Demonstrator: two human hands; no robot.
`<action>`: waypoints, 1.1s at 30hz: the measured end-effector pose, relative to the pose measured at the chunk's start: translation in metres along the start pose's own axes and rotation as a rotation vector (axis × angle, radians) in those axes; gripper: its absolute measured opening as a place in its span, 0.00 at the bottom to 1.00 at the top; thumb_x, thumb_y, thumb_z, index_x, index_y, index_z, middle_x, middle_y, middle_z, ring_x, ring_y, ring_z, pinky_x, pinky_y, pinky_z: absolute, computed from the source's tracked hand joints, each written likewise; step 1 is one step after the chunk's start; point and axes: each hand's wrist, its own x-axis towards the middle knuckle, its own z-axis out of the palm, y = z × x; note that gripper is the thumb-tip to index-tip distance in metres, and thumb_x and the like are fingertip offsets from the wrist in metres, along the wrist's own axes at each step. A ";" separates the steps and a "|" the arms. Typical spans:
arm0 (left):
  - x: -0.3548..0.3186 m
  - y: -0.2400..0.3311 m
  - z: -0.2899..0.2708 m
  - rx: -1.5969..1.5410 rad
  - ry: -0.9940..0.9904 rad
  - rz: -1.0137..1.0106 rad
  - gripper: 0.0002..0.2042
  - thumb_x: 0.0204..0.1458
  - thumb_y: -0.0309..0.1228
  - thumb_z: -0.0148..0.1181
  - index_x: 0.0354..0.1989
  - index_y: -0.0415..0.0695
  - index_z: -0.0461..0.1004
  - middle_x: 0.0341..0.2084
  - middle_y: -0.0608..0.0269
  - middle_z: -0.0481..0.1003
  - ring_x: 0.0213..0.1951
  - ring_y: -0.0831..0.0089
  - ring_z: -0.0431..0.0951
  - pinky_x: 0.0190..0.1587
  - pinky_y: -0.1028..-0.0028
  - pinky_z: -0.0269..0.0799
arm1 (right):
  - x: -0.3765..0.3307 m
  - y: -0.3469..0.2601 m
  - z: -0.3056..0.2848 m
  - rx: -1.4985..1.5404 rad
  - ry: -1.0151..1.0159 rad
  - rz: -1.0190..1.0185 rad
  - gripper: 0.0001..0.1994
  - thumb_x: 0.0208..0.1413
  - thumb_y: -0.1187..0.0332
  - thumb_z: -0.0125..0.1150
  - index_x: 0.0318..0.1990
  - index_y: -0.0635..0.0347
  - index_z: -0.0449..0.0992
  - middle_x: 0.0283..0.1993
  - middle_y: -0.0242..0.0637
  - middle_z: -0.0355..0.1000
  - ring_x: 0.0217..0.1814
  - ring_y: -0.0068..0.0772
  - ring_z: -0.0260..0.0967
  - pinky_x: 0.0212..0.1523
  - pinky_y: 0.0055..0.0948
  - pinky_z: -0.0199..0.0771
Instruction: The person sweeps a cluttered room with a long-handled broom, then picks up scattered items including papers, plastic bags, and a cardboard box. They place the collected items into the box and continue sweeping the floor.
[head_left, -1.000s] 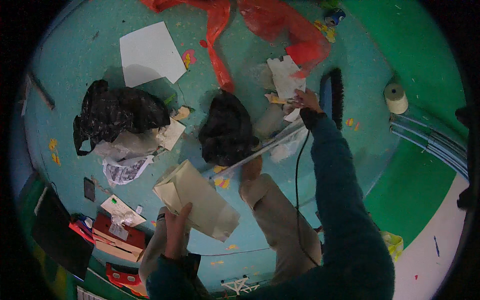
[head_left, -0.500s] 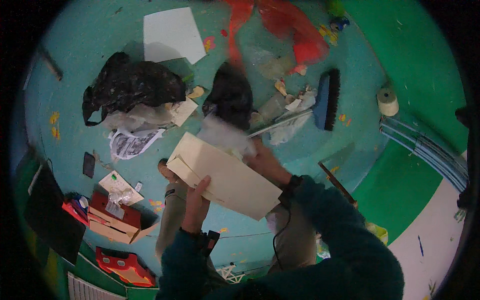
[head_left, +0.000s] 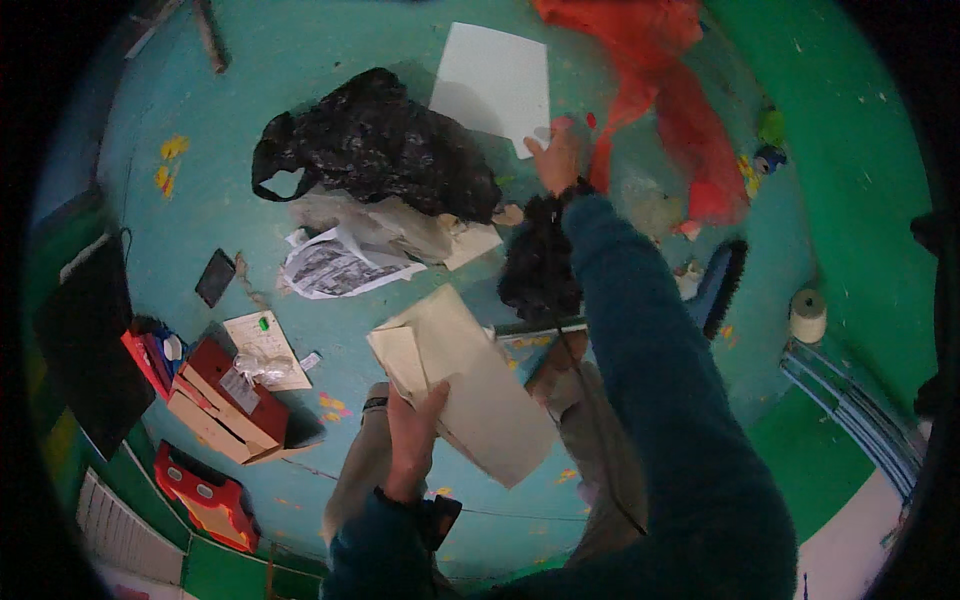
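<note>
Cream folded card (head_left: 495,405) sits just off the middle toward six o'clock, gripped at its near-left edge by the left hand (head_left: 412,430), thumb on top and fingers hidden beneath. Toward one o'clock, the right hand (head_left: 558,165) is at the lower corner of a white sheet (head_left: 495,80) at twelve; whether it has pinched that corner is hard to make out. The right forearm (head_left: 650,340) covers part of a dark bundle (head_left: 530,270), and red plastic (head_left: 695,130) between one and two is blurred and cut off above. The inside of the black bag (head_left: 390,145) at eleven is hidden. The teal floor (head_left: 205,215) carries yellow and pink patches, bordering a green surface (head_left: 830,110) at two o'clock. A broom head (head_left: 720,290) lies at three, near a cream spool (head_left: 808,315).
</note>
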 end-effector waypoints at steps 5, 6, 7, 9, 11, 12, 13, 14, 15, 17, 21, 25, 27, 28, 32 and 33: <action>0.003 -0.003 -0.014 0.092 0.025 0.235 0.37 0.47 0.22 0.60 0.64 0.38 0.45 0.53 0.49 0.64 0.52 0.63 0.67 0.52 0.69 0.67 | 0.038 -0.026 0.034 -0.080 0.128 0.232 0.39 0.42 0.55 0.69 0.58 0.66 0.58 0.48 0.56 0.67 0.53 0.53 0.63 0.52 0.44 0.65; 0.001 -0.002 -0.015 0.124 0.051 0.257 0.36 0.47 0.23 0.60 0.64 0.38 0.46 0.53 0.49 0.65 0.52 0.63 0.68 0.52 0.69 0.67 | 0.041 -0.027 0.034 -0.040 0.076 0.276 0.37 0.43 0.54 0.68 0.58 0.65 0.61 0.48 0.53 0.68 0.54 0.52 0.63 0.52 0.44 0.64; -0.001 -0.002 -0.015 0.149 0.068 0.276 0.36 0.48 0.23 0.60 0.64 0.39 0.47 0.52 0.49 0.65 0.52 0.63 0.68 0.52 0.69 0.67 | 0.042 -0.027 0.033 -0.056 0.062 0.248 0.35 0.44 0.55 0.67 0.56 0.66 0.61 0.47 0.55 0.68 0.52 0.52 0.64 0.52 0.44 0.65; -0.002 0.003 -0.017 0.154 -0.033 0.223 0.31 0.48 0.24 0.60 0.60 0.38 0.54 0.51 0.50 0.67 0.50 0.64 0.70 0.50 0.69 0.68 | 0.042 -0.026 0.022 -0.074 0.020 0.211 0.31 0.46 0.58 0.65 0.54 0.66 0.63 0.46 0.60 0.68 0.49 0.54 0.66 0.51 0.43 0.67; -0.008 0.009 -0.016 0.203 -0.117 0.160 0.25 0.48 0.26 0.61 0.54 0.37 0.61 0.50 0.50 0.68 0.49 0.65 0.71 0.48 0.69 0.69 | 0.034 -0.025 -0.006 0.144 0.064 0.107 0.24 0.50 0.62 0.60 0.53 0.64 0.66 0.48 0.56 0.68 0.48 0.52 0.66 0.50 0.42 0.68; -0.011 0.011 -0.012 0.239 -0.142 0.121 0.21 0.48 0.26 0.61 0.51 0.37 0.64 0.49 0.50 0.69 0.48 0.65 0.72 0.47 0.69 0.69 | 0.021 -0.026 -0.022 0.239 0.052 0.078 0.20 0.53 0.63 0.57 0.52 0.63 0.67 0.49 0.54 0.68 0.48 0.51 0.67 0.49 0.41 0.68; -0.016 0.011 -0.010 0.257 -0.163 0.097 0.18 0.48 0.27 0.61 0.47 0.37 0.67 0.49 0.50 0.69 0.47 0.65 0.73 0.46 0.69 0.70 | 0.007 -0.022 -0.053 -0.020 0.211 -0.311 0.17 0.54 0.67 0.54 0.51 0.60 0.69 0.49 0.51 0.68 0.47 0.50 0.67 0.48 0.41 0.68; -0.020 0.012 -0.005 0.329 -0.155 0.104 0.14 0.44 0.27 0.63 0.40 0.37 0.71 0.50 0.51 0.69 0.48 0.61 0.72 0.46 0.68 0.70 | -0.010 -0.023 -0.079 -0.247 0.430 -0.748 0.15 0.55 0.70 0.52 0.51 0.58 0.70 0.49 0.47 0.67 0.46 0.49 0.67 0.46 0.41 0.68; -0.023 0.012 0.000 0.470 -0.125 0.216 0.15 0.42 0.26 0.63 0.40 0.38 0.71 0.50 0.51 0.68 0.50 0.60 0.71 0.47 0.67 0.69 | -0.031 -0.025 -0.106 -0.274 0.216 -0.559 0.14 0.55 0.71 0.50 0.50 0.55 0.71 0.47 0.46 0.67 0.45 0.49 0.67 0.44 0.41 0.69; -0.024 0.012 0.007 0.698 -0.085 0.583 0.16 0.38 0.23 0.65 0.38 0.39 0.72 0.51 0.52 0.67 0.53 0.60 0.69 0.50 0.63 0.67 | -0.080 -0.027 -0.169 -0.368 -0.030 -0.451 0.14 0.55 0.73 0.49 0.49 0.51 0.73 0.43 0.44 0.66 0.43 0.48 0.67 0.41 0.41 0.69; -0.039 0.012 0.017 0.825 -0.052 0.854 0.13 0.34 0.20 0.62 0.32 0.39 0.73 0.55 0.51 0.63 0.61 0.55 0.58 0.59 0.54 0.54 | -0.171 -0.064 -0.235 -0.531 -0.597 -0.630 0.15 0.52 0.73 0.49 0.47 0.51 0.74 0.40 0.44 0.65 0.40 0.47 0.67 0.38 0.41 0.68; -0.052 0.005 0.015 0.947 -0.152 0.943 0.13 0.34 0.19 0.60 0.33 0.40 0.72 0.54 0.51 0.63 0.62 0.54 0.57 0.60 0.52 0.52 | -0.215 -0.130 -0.233 -0.182 -1.048 -0.786 0.10 0.52 0.71 0.54 0.42 0.55 0.75 0.34 0.43 0.63 0.37 0.45 0.67 0.34 0.41 0.68; -0.056 -0.004 0.010 0.960 -0.188 0.900 0.13 0.35 0.20 0.59 0.34 0.41 0.72 0.52 0.52 0.65 0.57 0.54 0.62 0.56 0.54 0.57 | -0.209 -0.156 -0.228 -0.140 -1.273 -0.759 0.10 0.54 0.70 0.54 0.43 0.56 0.75 0.33 0.43 0.64 0.38 0.45 0.67 0.35 0.41 0.68; -0.058 -0.010 0.005 0.947 -0.207 0.828 0.13 0.36 0.21 0.58 0.35 0.41 0.71 0.51 0.52 0.67 0.54 0.54 0.65 0.54 0.56 0.60 | -0.198 -0.168 -0.215 -0.090 -1.429 -0.722 0.11 0.56 0.68 0.54 0.45 0.58 0.74 0.36 0.43 0.66 0.39 0.43 0.68 0.39 0.36 0.67; -0.064 -0.037 -0.018 0.830 -0.110 0.673 0.20 0.38 0.21 0.58 0.44 0.44 0.68 0.43 0.52 0.72 0.39 0.54 0.74 0.40 0.62 0.69 | -0.186 -0.213 -0.117 0.097 -0.963 -0.768 0.18 0.56 0.65 0.56 0.52 0.61 0.68 0.43 0.44 0.68 0.45 0.45 0.67 0.45 0.36 0.66; -0.065 -0.043 -0.024 0.773 -0.064 0.680 0.21 0.38 0.22 0.58 0.46 0.44 0.67 0.40 0.51 0.73 0.37 0.53 0.74 0.38 0.63 0.70 | -0.185 -0.225 -0.082 0.037 -0.833 -0.857 0.19 0.55 0.64 0.56 0.53 0.61 0.67 0.46 0.46 0.67 0.46 0.47 0.67 0.46 0.38 0.66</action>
